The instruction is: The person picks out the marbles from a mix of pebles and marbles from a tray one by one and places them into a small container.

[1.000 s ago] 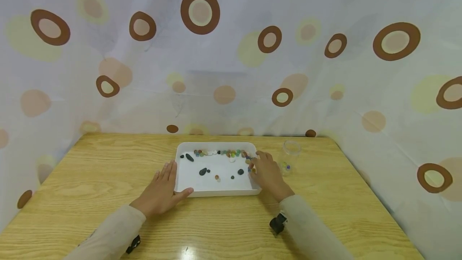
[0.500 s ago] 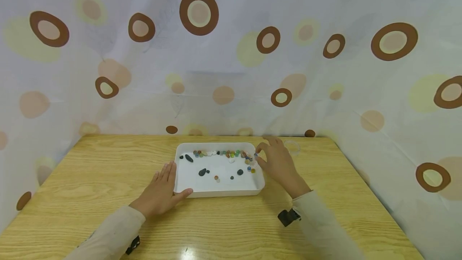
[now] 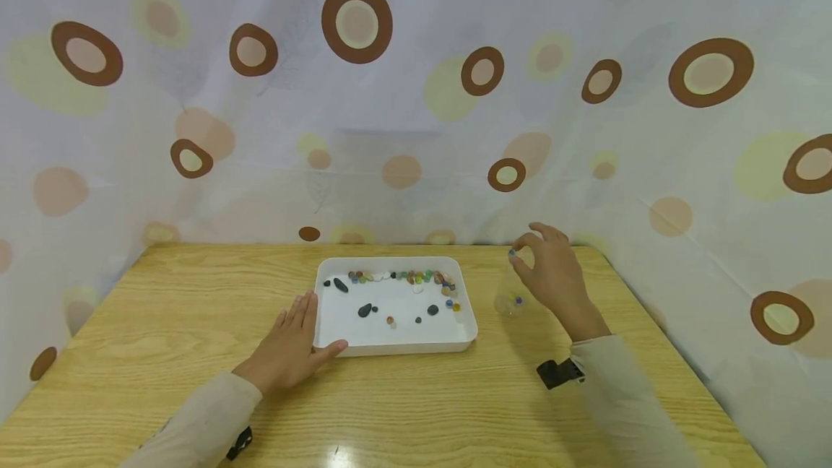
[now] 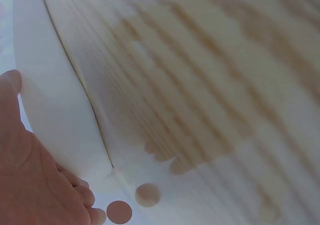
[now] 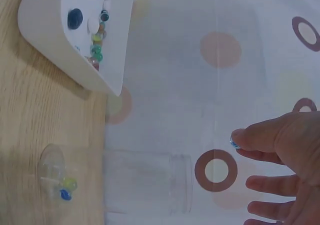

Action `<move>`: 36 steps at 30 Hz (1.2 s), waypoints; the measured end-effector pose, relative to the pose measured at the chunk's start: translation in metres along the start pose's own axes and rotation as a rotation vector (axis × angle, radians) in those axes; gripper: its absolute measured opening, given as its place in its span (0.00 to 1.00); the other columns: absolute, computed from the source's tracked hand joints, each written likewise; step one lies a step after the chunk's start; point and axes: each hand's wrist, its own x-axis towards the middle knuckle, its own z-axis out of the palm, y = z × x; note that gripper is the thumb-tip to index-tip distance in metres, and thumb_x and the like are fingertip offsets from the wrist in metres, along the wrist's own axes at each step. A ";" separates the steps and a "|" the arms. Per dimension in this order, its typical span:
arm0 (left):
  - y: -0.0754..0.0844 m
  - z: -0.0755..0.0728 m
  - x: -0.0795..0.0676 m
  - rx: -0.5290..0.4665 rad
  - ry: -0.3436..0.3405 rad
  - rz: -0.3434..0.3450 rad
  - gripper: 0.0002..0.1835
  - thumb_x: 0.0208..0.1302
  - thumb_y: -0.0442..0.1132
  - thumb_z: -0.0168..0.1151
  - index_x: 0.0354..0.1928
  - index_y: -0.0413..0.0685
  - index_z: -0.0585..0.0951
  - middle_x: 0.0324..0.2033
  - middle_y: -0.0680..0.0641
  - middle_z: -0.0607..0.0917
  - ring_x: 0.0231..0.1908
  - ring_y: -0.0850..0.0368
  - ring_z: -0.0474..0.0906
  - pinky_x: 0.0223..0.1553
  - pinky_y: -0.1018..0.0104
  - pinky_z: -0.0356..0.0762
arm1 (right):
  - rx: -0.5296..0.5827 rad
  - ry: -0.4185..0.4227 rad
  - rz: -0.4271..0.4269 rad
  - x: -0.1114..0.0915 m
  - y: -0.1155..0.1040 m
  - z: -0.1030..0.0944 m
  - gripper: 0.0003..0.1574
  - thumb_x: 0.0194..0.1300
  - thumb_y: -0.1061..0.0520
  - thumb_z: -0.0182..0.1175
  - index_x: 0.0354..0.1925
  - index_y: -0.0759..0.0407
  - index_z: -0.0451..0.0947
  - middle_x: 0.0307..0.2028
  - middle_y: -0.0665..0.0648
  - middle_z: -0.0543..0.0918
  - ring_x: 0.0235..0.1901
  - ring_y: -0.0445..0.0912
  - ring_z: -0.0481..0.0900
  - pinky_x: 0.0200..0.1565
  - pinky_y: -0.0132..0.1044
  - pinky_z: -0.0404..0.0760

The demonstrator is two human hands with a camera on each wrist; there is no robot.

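My right hand [image 3: 557,276] pinches a small blue marble [image 3: 512,253] between thumb and forefinger, with the other fingers spread. It is above a clear jar [image 5: 145,182] standing on the table. At the jar's bottom lie a blue marble [image 5: 65,194] and a yellow-green marble [image 5: 70,184]. My left hand [image 3: 286,341] rests against a white tray [image 3: 396,349], straight fingers along its left side and thumb at the front rim. Inside the tray, coloured marbles line the back and right, among pale stones and dark pebbles such as a large one [image 3: 365,310].
The wooden table [image 3: 403,410] carries the tray at its middle and the jar to the right of it. A patterned cloth [image 3: 403,92] hangs behind the table and along its sides.
My right hand has picked a blue marble from the tray's right end and carried it up and right, over the jar. The left hand has stayed still at the tray.
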 end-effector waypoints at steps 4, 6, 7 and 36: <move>0.000 0.000 0.000 0.002 0.001 0.005 0.57 0.63 0.73 0.41 0.72 0.26 0.45 0.72 0.29 0.46 0.72 0.34 0.41 0.69 0.38 0.44 | 0.007 0.004 0.049 -0.003 0.015 -0.001 0.10 0.62 0.60 0.64 0.39 0.67 0.80 0.60 0.75 0.69 0.61 0.71 0.63 0.54 0.66 0.70; 0.000 0.000 0.000 0.004 0.000 0.006 0.57 0.63 0.74 0.41 0.72 0.26 0.45 0.72 0.29 0.46 0.72 0.34 0.41 0.69 0.38 0.44 | 0.008 0.010 0.061 -0.005 0.022 0.000 0.10 0.61 0.61 0.64 0.39 0.68 0.80 0.59 0.76 0.70 0.60 0.71 0.64 0.56 0.66 0.68; 0.000 0.000 0.000 0.005 -0.001 0.006 0.58 0.63 0.74 0.41 0.72 0.26 0.45 0.72 0.29 0.46 0.72 0.34 0.41 0.69 0.38 0.44 | 0.007 0.013 0.064 -0.006 0.025 0.002 0.10 0.61 0.61 0.65 0.39 0.68 0.80 0.58 0.76 0.70 0.60 0.71 0.64 0.57 0.65 0.67; 0.000 0.000 -0.001 -0.009 -0.001 0.001 0.56 0.64 0.72 0.42 0.72 0.27 0.45 0.72 0.31 0.46 0.72 0.35 0.40 0.69 0.39 0.43 | 0.004 0.007 0.061 -0.007 0.041 0.013 0.11 0.61 0.61 0.65 0.40 0.69 0.81 0.48 0.71 0.77 0.50 0.69 0.72 0.50 0.63 0.72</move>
